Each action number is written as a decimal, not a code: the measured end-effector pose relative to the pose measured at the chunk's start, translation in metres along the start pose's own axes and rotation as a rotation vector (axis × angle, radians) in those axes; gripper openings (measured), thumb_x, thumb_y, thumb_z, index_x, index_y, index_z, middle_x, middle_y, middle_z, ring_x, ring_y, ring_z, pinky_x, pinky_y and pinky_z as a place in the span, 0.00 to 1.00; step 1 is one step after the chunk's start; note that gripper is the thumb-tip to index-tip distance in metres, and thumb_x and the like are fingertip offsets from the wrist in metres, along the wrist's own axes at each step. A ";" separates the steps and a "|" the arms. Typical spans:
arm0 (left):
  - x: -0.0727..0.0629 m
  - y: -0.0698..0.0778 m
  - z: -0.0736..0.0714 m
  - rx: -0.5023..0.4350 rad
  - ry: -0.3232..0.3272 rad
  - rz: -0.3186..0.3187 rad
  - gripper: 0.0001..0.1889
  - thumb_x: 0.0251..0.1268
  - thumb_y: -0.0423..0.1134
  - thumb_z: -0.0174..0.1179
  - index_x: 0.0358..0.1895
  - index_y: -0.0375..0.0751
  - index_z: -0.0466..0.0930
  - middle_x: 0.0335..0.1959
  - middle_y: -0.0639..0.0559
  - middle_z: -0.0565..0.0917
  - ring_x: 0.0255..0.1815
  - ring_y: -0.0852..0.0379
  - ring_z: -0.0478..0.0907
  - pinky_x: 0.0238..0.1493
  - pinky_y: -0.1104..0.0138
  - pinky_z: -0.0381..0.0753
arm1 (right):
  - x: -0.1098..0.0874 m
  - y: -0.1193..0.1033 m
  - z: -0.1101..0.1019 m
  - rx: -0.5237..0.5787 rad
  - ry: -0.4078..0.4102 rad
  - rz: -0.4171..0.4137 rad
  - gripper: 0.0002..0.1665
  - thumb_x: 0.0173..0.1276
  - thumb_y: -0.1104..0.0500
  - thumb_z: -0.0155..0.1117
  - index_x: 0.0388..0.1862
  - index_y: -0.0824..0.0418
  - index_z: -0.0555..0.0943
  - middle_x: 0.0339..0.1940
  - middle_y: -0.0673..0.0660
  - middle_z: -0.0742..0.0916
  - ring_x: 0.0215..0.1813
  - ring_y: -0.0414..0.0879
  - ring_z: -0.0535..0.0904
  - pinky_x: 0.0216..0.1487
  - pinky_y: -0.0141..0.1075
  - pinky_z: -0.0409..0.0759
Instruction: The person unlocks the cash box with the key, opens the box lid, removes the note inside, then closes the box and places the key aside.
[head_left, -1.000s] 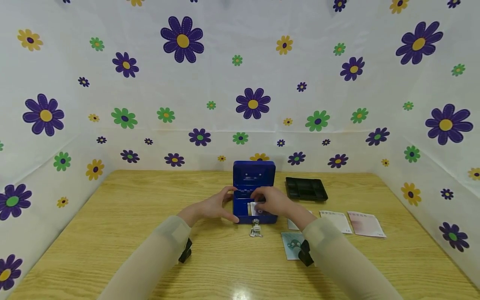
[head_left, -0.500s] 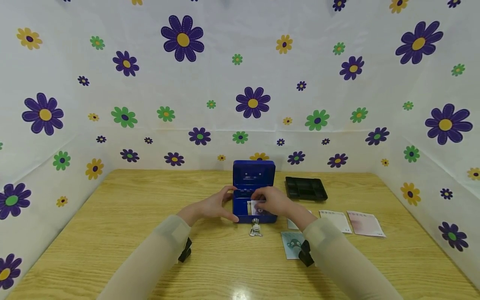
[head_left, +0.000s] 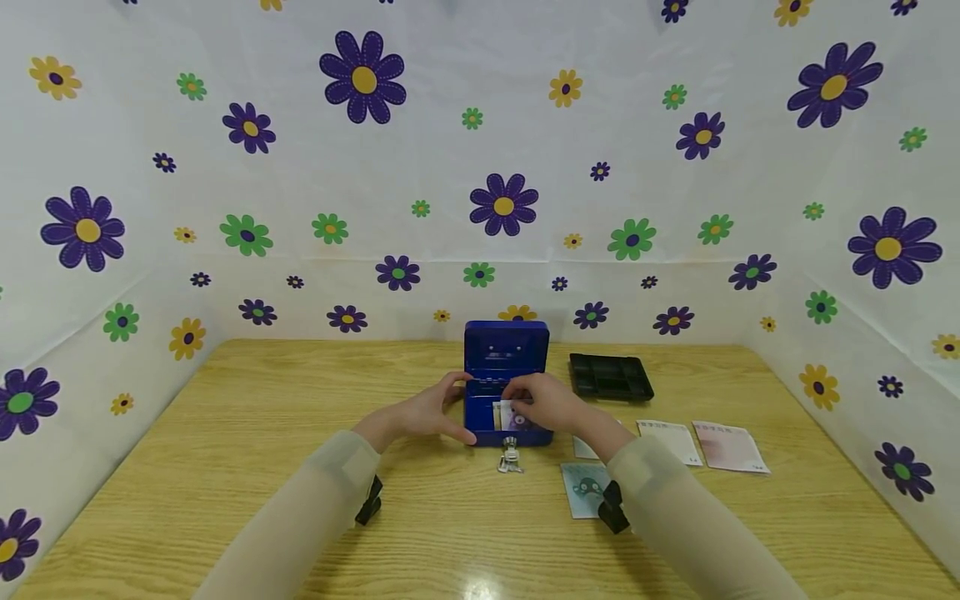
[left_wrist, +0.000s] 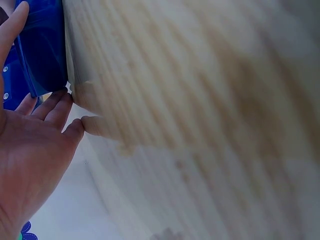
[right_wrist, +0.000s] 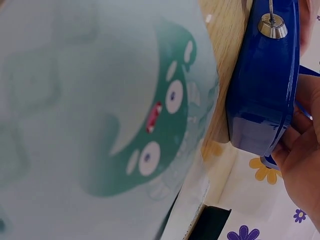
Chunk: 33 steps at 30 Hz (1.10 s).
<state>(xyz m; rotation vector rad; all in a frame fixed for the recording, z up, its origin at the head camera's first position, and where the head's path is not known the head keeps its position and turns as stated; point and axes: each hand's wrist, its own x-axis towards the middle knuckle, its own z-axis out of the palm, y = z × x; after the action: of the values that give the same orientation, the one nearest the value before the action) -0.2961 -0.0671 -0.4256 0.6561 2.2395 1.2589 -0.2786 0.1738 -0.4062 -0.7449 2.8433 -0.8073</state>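
The small blue cash box [head_left: 507, 343] stands on the table with its lid raised. A lock with keys [head_left: 511, 457] hangs at its front. My left hand [head_left: 427, 412] spans the box's left side, thumb at the front corner and fingers toward the back; the left wrist view shows its fingertips against the blue wall [left_wrist: 46, 50]. Over the box's right part, my right hand [head_left: 547, 400] holds a purple-printed paper note [head_left: 516, 419] inside, beside a paler paper. In the right wrist view its fingertips are hidden behind the box's wall [right_wrist: 262, 85].
A black compartment tray [head_left: 611, 379] lies behind right of the box. On the right are a white note [head_left: 670, 442], a pink note [head_left: 730, 447], and a teal note [head_left: 585, 490] under my right wrist. Another pale note [head_left: 584, 448] is partly covered by my right forearm.
The purple-printed note shows slightly more between my right fingers, which have shifted a little. My left hand stays at the box. The view has drifted slightly.
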 end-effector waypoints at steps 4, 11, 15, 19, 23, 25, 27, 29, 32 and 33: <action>-0.001 -0.001 0.000 0.005 0.001 -0.005 0.49 0.53 0.41 0.75 0.73 0.47 0.49 0.74 0.39 0.57 0.75 0.45 0.51 0.72 0.50 0.48 | 0.000 0.001 0.000 0.008 0.002 -0.003 0.07 0.69 0.66 0.60 0.43 0.61 0.83 0.34 0.50 0.84 0.35 0.42 0.77 0.43 0.37 0.79; 0.001 -0.002 -0.002 0.014 0.009 0.004 0.48 0.53 0.41 0.75 0.73 0.47 0.50 0.73 0.38 0.59 0.75 0.45 0.53 0.72 0.50 0.48 | 0.000 0.000 -0.002 0.026 0.028 0.004 0.08 0.70 0.66 0.59 0.44 0.61 0.84 0.36 0.50 0.84 0.37 0.43 0.77 0.44 0.39 0.79; 0.000 0.000 -0.001 0.014 0.000 0.010 0.48 0.53 0.41 0.75 0.72 0.47 0.50 0.73 0.39 0.59 0.75 0.45 0.53 0.72 0.50 0.48 | 0.000 0.000 -0.004 0.045 0.050 0.003 0.08 0.71 0.66 0.59 0.45 0.61 0.84 0.38 0.52 0.84 0.38 0.44 0.77 0.46 0.41 0.79; 0.000 0.001 -0.001 0.014 -0.004 0.014 0.48 0.53 0.41 0.75 0.72 0.47 0.50 0.73 0.39 0.59 0.75 0.45 0.53 0.72 0.50 0.47 | 0.000 0.001 -0.008 0.077 0.080 0.036 0.08 0.72 0.64 0.59 0.46 0.59 0.83 0.42 0.52 0.85 0.40 0.45 0.77 0.49 0.41 0.80; 0.000 0.001 -0.001 0.025 0.002 -0.010 0.49 0.52 0.42 0.75 0.73 0.48 0.49 0.74 0.39 0.58 0.75 0.45 0.52 0.72 0.50 0.47 | -0.001 -0.002 -0.015 0.119 0.113 0.061 0.08 0.72 0.63 0.59 0.46 0.58 0.83 0.45 0.54 0.85 0.42 0.47 0.78 0.50 0.44 0.80; 0.000 0.001 -0.001 0.027 0.004 -0.020 0.50 0.52 0.43 0.75 0.73 0.48 0.49 0.74 0.39 0.57 0.75 0.44 0.52 0.72 0.49 0.47 | -0.003 -0.003 -0.019 0.129 0.128 0.065 0.09 0.72 0.63 0.59 0.47 0.58 0.83 0.47 0.54 0.85 0.44 0.48 0.78 0.52 0.45 0.79; 0.000 0.000 -0.001 0.029 0.006 -0.025 0.50 0.52 0.43 0.75 0.73 0.49 0.49 0.74 0.39 0.57 0.75 0.44 0.52 0.72 0.49 0.47 | -0.005 -0.004 -0.023 0.138 0.138 0.069 0.09 0.72 0.63 0.59 0.47 0.58 0.83 0.48 0.55 0.84 0.47 0.49 0.78 0.55 0.47 0.78; 0.000 0.000 -0.001 0.028 0.006 -0.024 0.50 0.52 0.43 0.75 0.73 0.49 0.49 0.74 0.39 0.57 0.75 0.44 0.51 0.72 0.49 0.47 | -0.008 -0.004 -0.028 0.141 0.146 0.075 0.09 0.72 0.63 0.58 0.48 0.58 0.83 0.48 0.55 0.84 0.49 0.50 0.79 0.56 0.48 0.77; 0.001 -0.001 -0.001 0.026 0.003 -0.016 0.49 0.53 0.42 0.75 0.73 0.48 0.49 0.74 0.39 0.57 0.75 0.44 0.51 0.72 0.50 0.47 | -0.015 -0.001 -0.035 0.140 0.151 0.082 0.10 0.72 0.63 0.58 0.48 0.58 0.83 0.47 0.54 0.84 0.49 0.51 0.78 0.56 0.48 0.77; 0.001 -0.001 -0.001 0.025 0.002 -0.013 0.49 0.53 0.42 0.75 0.73 0.48 0.49 0.74 0.39 0.57 0.75 0.44 0.51 0.72 0.50 0.47 | -0.018 0.000 -0.038 0.136 0.153 0.078 0.10 0.72 0.63 0.58 0.48 0.58 0.83 0.46 0.54 0.84 0.48 0.51 0.78 0.56 0.48 0.77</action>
<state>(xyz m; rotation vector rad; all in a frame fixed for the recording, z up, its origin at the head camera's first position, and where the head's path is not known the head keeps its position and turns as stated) -0.2978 -0.0675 -0.4265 0.6489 2.2606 1.2277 -0.2712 0.2005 -0.3747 -0.5747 2.8907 -1.0762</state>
